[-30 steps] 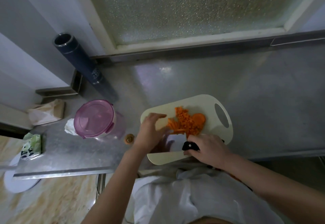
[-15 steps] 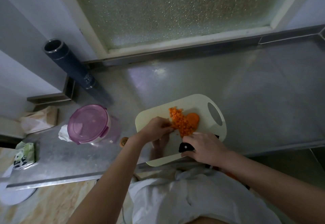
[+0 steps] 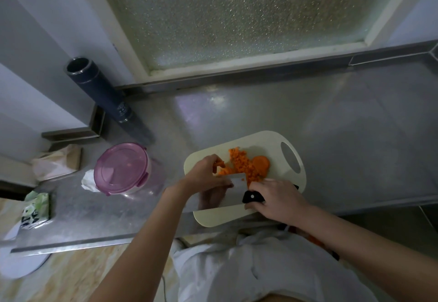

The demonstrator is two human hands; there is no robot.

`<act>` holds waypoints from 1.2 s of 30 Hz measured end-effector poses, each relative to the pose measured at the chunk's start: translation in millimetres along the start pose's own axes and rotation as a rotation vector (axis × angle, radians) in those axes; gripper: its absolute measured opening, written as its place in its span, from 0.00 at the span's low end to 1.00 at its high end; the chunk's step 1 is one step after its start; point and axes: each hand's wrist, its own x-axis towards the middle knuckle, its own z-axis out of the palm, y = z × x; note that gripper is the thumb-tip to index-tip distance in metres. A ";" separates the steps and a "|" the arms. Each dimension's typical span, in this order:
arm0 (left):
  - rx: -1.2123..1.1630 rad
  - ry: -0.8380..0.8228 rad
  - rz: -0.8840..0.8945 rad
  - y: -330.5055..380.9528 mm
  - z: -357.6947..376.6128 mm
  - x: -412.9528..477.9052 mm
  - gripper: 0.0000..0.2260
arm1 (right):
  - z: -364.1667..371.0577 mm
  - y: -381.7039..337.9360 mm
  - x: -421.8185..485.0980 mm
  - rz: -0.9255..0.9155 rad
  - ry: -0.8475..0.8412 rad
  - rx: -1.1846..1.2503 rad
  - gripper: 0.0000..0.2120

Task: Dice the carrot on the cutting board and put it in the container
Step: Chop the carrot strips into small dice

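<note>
- Gripping the knife [image 3: 237, 180] handle, our right hand [image 3: 277, 203] curls its fingers tight round it.
- Our left hand [image 3: 205, 176] pinches carrot pieces [image 3: 219, 162] on the cutting board [image 3: 272, 141].

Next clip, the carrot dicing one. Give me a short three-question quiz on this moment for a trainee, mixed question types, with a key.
1. True or false: the pink lid is off the container.
2. Which of the hands grips the knife? A. left hand B. right hand C. neither
3. Fill in: the diced carrot lies on the ____.

Key:
1. False: the lid sits on the container.
2. B: the left hand holds carrot strips instead.
3. Cutting board.
</note>
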 end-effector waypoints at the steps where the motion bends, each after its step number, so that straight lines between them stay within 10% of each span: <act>1: 0.003 -0.009 -0.011 -2.9 0.6 -0.1 0.21 | -0.6 -0.8 0.1 -0.003 0.001 0.004 0.16; 9: -0.066 0.210 -0.147 -10.0 7.7 2.4 0.06 | 4.2 0.8 -5.2 0.092 -0.008 -0.001 0.15; 19: -0.278 0.637 0.099 32.6 -2.3 -23.0 0.07 | 5.1 2.2 4.4 0.446 0.089 0.303 0.19; 28: 0.067 0.171 0.140 -6.1 33.0 1.4 0.08 | 5.6 8.0 16.7 0.603 0.142 0.515 0.20; 36: 0.652 -0.096 0.570 -16.4 31.2 14.8 0.21 | 5.9 9.2 17.6 0.646 0.162 0.557 0.20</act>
